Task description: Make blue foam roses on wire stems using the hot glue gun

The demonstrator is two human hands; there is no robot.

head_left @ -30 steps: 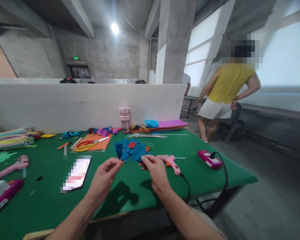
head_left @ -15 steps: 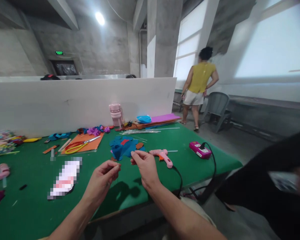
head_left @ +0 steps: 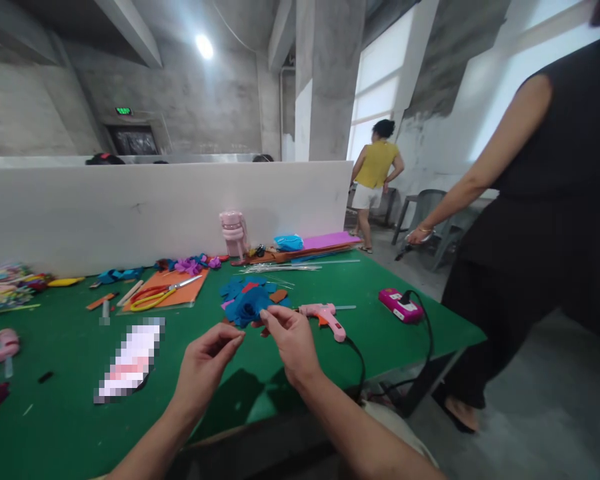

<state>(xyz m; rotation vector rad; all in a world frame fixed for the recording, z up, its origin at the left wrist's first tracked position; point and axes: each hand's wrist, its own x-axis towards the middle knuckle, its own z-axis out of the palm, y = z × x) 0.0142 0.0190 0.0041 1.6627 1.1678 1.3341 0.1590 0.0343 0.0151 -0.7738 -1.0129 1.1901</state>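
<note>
A blue felt flower (head_left: 249,308) with a rolled centre sits at the fingertips of my right hand (head_left: 294,340), which is closed in a pinch on its edge. Left of it, my left hand (head_left: 207,360) pinches thumb against forefinger; whatever lies between them is too small to make out. The two hands are apart, above the green table. Behind the flower lie loose blue felt pieces (head_left: 233,288), with a red piece and a brown piece (head_left: 279,296) among them. A pink glue gun (head_left: 325,316) rests just beyond my right hand.
Yellow-and-red-handled scissors (head_left: 155,298) lie on an orange sheet (head_left: 193,291). A magenta power strip (head_left: 400,305) with a black cable sits at right. A pink bottle (head_left: 234,235) stands by the white partition (head_left: 105,213). A person in black (head_left: 545,200) stands close at right; another in yellow (head_left: 377,165) is farther back.
The blue flower has shifted right and turned, so its rolled centre shows. My hands have moved only slightly. The person in black has come into fuller view; the person in yellow is farther off.
</note>
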